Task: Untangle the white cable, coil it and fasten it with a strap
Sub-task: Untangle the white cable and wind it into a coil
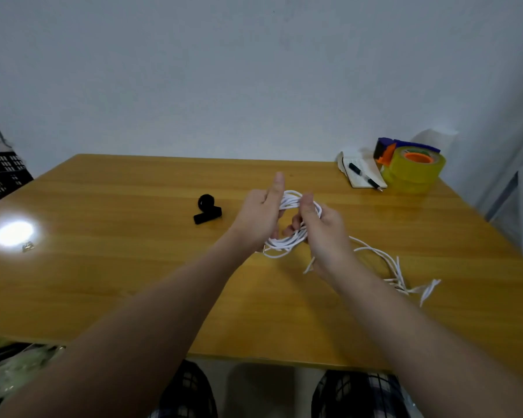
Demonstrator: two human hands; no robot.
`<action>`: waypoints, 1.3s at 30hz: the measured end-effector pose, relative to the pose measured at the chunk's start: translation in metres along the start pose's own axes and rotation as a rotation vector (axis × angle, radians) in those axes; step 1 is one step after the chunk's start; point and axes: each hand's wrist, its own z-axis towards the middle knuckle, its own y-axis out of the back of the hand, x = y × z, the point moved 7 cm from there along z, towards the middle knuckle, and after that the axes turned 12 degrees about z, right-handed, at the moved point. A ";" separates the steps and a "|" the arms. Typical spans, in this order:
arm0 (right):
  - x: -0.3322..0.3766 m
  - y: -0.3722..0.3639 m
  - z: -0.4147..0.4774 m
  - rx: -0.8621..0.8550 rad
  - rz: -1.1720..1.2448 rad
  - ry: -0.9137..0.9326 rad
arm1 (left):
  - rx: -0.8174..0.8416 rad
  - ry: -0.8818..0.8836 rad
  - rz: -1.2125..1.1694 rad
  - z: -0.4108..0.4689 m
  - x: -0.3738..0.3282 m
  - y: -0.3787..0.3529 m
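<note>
Wooden table (pixel 133 267) against pale wall (pixel 224 70)

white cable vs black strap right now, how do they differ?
Hold: the white cable is held by the left hand and the right hand; the black strap lies untouched on the table, left of them.
Shape: the white cable is long and thin, part coiled, with a loose tail trailing right; the black strap is short and broad, one end rolled.
Shared: both are partly looped.

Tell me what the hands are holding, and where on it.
Both the left hand and the right hand hold the white cable by its coiled loops; the rest of it lies on the table.
</note>
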 end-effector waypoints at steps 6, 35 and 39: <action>0.003 0.010 0.011 -0.141 -0.106 0.032 | 0.242 0.088 -0.138 -0.007 0.007 -0.019; 0.017 0.027 0.032 0.144 -0.384 0.042 | 0.109 0.279 -0.250 -0.007 0.041 0.022; 0.004 0.037 0.036 0.124 -0.633 0.114 | 0.234 0.217 -0.489 -0.011 0.030 0.013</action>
